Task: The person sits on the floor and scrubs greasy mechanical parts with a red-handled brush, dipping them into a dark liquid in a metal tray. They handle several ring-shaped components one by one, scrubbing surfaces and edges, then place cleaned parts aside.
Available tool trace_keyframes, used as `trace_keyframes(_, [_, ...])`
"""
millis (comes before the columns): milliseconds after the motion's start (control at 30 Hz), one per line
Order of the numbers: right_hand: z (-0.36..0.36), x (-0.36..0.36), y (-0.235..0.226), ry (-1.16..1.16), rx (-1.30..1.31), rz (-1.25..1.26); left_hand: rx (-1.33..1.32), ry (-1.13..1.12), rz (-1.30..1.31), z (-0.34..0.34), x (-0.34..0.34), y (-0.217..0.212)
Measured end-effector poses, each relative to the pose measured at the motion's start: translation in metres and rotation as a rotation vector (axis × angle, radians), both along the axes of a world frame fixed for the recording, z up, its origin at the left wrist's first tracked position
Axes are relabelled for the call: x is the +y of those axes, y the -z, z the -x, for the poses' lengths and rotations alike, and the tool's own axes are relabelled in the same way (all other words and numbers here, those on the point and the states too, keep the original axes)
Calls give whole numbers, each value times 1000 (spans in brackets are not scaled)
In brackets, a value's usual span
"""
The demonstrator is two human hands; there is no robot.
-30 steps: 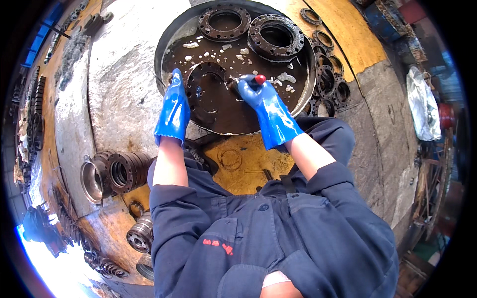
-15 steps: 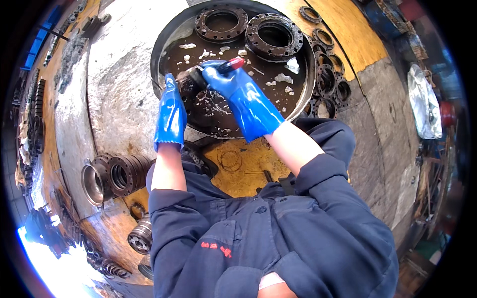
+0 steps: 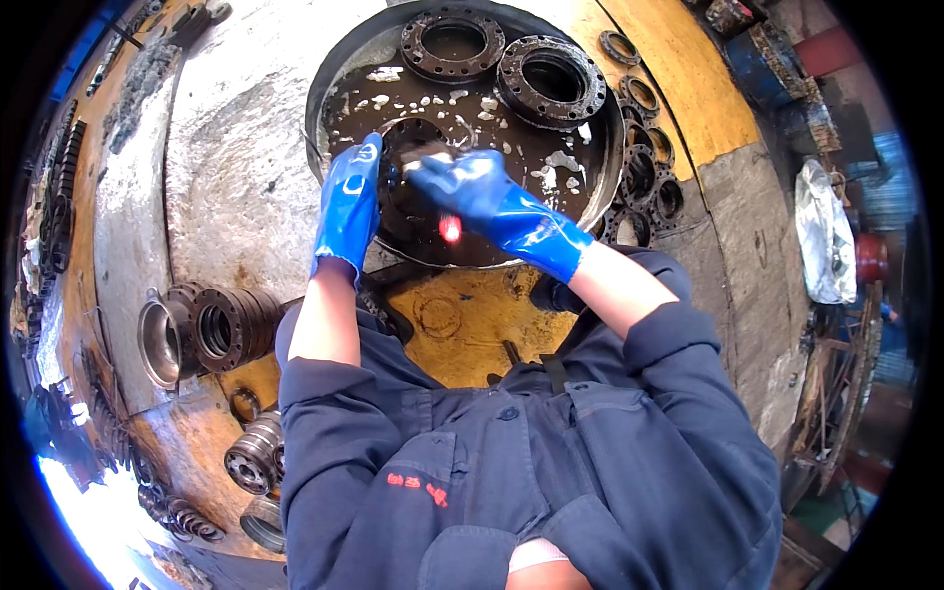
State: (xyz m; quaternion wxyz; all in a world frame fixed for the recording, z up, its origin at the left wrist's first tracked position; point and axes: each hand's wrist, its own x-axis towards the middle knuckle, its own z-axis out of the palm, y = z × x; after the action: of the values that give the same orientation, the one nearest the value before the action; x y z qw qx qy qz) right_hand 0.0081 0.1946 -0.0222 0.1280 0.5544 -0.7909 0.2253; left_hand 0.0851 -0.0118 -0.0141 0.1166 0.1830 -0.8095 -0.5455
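In a round basin (image 3: 324,108) of dark liquid, a metal ring (image 3: 413,133) is gripped by the left hand (image 3: 349,202); a red-handled brush (image 3: 447,221) is clasped by the right hand (image 3: 467,187).

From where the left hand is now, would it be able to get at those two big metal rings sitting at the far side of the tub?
Probably yes. The left hand grips a dark round part in the round tub, while the two flanged rings lie uncovered at its far side. Only open, foamy dark liquid lies between, though the right hand crosses part of the way.
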Motion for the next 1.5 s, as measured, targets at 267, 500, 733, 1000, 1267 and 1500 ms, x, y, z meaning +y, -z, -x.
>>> trace_keyframes(267, [9,-2,0,44,346,-321,-18,-56,-225,3,4,6])
trace_keyframes(500, [13,-15,18,310,-237,-654,-148,-40,-346,0,14,-17])
trace_keyframes(733, [5,-6,17,529,-917,-424,-183,-35,-322,1,12,-18])
trace_keyframes(1000, [-15,1,-4,445,-1900,435,119,113,233,3,-13,23])
trace_keyframes(1267, [29,-38,37,1008,-2563,1507,48,177,254,1,-19,19])
trace_keyframes(1500, [16,-38,39,1102,-2424,1290,63,229,424,1,-16,13])
